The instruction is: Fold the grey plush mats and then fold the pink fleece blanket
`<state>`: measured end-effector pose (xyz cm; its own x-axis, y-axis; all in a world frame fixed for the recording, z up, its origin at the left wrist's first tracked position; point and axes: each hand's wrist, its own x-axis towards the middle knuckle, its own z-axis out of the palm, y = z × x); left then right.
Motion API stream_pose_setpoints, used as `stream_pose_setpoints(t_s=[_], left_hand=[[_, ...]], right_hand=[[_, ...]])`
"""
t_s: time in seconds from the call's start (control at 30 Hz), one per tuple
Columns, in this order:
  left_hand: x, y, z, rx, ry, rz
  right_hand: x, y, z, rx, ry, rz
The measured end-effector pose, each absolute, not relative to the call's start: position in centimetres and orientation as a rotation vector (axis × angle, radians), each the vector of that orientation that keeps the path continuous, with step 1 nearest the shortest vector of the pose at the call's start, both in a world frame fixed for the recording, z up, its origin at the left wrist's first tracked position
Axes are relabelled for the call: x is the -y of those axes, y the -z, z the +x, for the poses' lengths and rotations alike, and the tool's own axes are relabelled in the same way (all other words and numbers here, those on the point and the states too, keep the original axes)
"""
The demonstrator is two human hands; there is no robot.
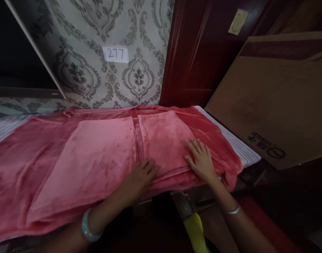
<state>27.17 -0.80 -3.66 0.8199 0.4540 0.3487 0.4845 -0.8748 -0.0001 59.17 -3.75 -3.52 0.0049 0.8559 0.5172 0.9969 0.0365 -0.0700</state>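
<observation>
A pink plush fabric lies folded in two panels, the broad left panel (97,151) and the smaller right panel (166,140), with a narrow gap between them. Under it spreads a darker pinkish-red plush cloth (8,182). My left hand (141,175) rests palm down by the lower end of the gap, its fingers stretched onto the right panel's edge. Flat on that panel's right side is my right hand (201,160), fingers apart. Neither hand grips anything. The palms' undersides are hidden.
A striped cloth (247,153) shows beneath the plush at the right end. A large cardboard box (282,95) leans at the right, before a dark red door (192,52). Patterned wallpaper (138,75) and a dark screen (15,52) stand behind. Below hangs something yellow-green (195,232).
</observation>
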Motion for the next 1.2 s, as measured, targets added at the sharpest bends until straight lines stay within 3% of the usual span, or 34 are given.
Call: stream_pose_setpoints(t_s=[0.2,0.37,0.53,0.67,0.83,0.97,1.2], left_hand=[[1.6,3.9,27.0,0.801,0.495,-2.941],[2.0,3.9,27.2,0.876,0.503,-2.968],[2.6,4.6,27.7,0.931,0.431,-2.934],[3.1,4.1,28.0,0.939,0.504,-2.926],[3.8,1.6,25.8,0.806,0.885,-3.027],[3.6,0.4,21.4,1.026,1.144,-2.843],[4.5,1.0,15.6,1.376,0.97,-2.644]], right_hand=[[4.4,7.5,60.4,1.798,0.468,-2.148],[4.6,6.4,60.7,1.785,0.385,-2.124],[3.4,2.6,56.9,1.779,0.433,-1.819],[2.5,2.6,51.5,2.015,0.348,-1.553],[2.6,5.5,48.6,2.184,0.207,-1.617],[2.9,5.7,49.3,2.136,0.134,-1.62],[4.1,3.6,48.5,1.921,-0.054,-1.358]])
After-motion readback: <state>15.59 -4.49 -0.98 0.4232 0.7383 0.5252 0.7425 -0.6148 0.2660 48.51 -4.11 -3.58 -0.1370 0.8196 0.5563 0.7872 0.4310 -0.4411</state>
